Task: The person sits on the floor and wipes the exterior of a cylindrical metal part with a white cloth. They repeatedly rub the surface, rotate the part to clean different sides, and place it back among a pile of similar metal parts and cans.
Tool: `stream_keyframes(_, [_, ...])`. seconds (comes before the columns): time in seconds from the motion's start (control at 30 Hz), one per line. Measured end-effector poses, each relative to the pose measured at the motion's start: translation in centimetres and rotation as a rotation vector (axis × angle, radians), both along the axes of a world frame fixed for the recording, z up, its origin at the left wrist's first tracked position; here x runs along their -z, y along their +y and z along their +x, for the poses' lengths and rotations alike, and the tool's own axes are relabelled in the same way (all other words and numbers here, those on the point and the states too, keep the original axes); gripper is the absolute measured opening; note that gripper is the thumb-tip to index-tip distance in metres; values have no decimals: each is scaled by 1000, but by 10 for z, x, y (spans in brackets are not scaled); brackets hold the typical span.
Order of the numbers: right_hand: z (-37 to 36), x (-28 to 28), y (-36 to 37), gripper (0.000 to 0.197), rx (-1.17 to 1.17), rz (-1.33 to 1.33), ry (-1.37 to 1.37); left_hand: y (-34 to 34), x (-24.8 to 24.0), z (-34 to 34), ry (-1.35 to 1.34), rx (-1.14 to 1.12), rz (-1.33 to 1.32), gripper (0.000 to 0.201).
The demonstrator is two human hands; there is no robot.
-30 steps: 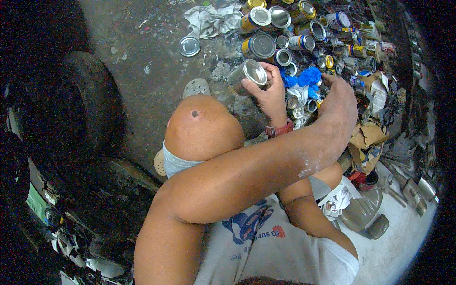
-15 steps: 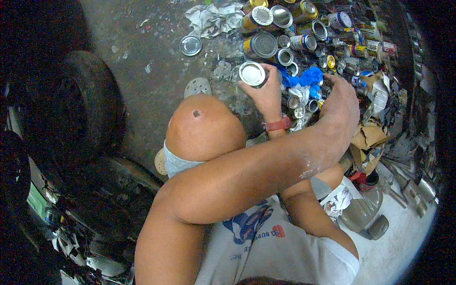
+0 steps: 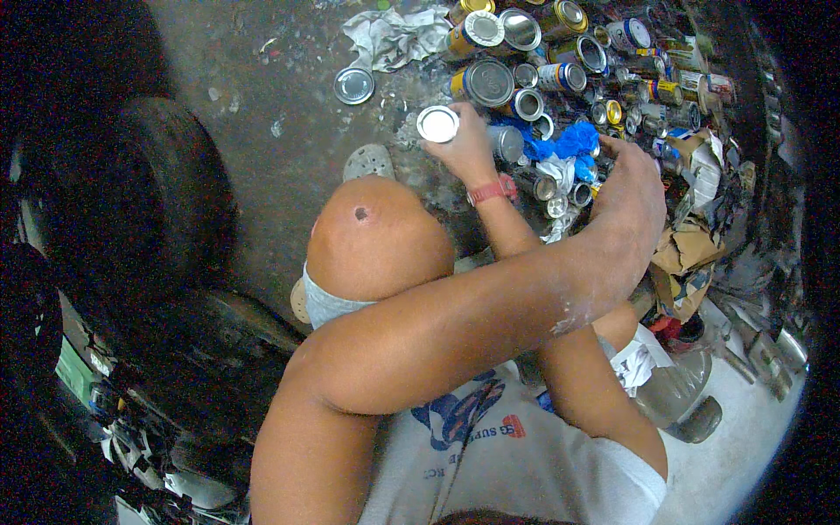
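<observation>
My right hand (image 3: 468,149), with a red watch on its wrist, is closed around a small can (image 3: 438,124) whose round white top faces up. My left forearm crosses over the right arm. At its end, my left hand (image 3: 634,179) is bent down among the cans, beside a crumpled blue cloth (image 3: 573,140). Most of its fingers are hidden behind the hand, and whether they grip anything does not show. A greyish cylindrical container (image 3: 506,143) stands just right of my right hand. White crumpled paper (image 3: 557,171) lies below the blue cloth.
Many paint cans (image 3: 488,82) crowd the floor at upper right. A loose round lid (image 3: 353,86) and a whitish crumpled sheet (image 3: 394,37) lie at the top. Torn cardboard (image 3: 687,245) and a clear plastic container (image 3: 678,389) are at right. A tyre (image 3: 166,192) stands at left.
My right hand has moved left and slightly up with the small can, and the greyish container beside it now shows more fully. My left hand has barely shifted.
</observation>
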State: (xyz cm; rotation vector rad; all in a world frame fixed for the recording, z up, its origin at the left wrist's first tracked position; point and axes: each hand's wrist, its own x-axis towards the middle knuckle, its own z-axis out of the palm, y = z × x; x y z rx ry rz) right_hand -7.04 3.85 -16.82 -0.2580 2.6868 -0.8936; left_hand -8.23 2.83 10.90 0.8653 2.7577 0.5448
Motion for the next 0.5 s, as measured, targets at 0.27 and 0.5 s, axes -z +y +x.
stream_keyframes(0.27, [-62, 43, -29, 77, -361, 414, 103, -3, -3, -7, -121, 4, -38, 46])
stream_keyframes(0.5, [-59, 11, -45, 70, -309, 349, 200, 3, 18, -6, 49, -227, -47, 22])
